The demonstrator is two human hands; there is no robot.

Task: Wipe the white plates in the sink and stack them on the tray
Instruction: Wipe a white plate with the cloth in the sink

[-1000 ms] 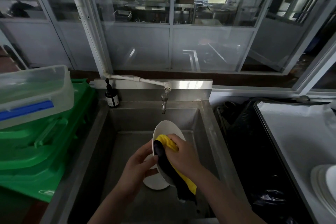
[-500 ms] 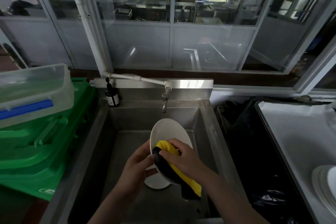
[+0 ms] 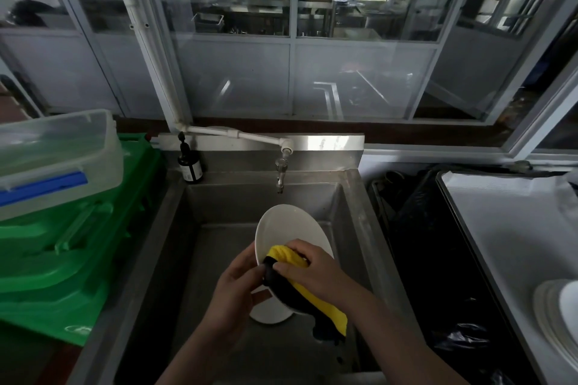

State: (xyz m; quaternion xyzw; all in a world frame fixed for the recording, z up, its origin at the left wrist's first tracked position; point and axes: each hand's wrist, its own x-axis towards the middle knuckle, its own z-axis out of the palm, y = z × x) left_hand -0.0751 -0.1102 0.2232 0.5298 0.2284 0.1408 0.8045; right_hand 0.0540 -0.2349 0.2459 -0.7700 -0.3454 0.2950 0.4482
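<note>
The wiping step is in hand: over the sink point(image 3: 353, 216), the left hand point(image 3: 233, 294) grips the near-left rim of a tilted white plate point(image 3: 289, 230) while the right hand point(image 3: 316, 269), fingers curled, presses a yellow-and-black cloth point(image 3: 308, 297) into it. Another plate point(image 3: 269, 311) lies beneath. Next, I judge, it must be carried right to the tray point(image 3: 506, 228), onto the stacked plates point(image 3: 560, 312) at its near right

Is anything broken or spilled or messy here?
Nothing looks broken or spilled. The left hand holds a white plate tilted over the sink while the right hand rubs it with a yellow and black cloth. Another plate lies below, and the tap shows no water running.
</note>
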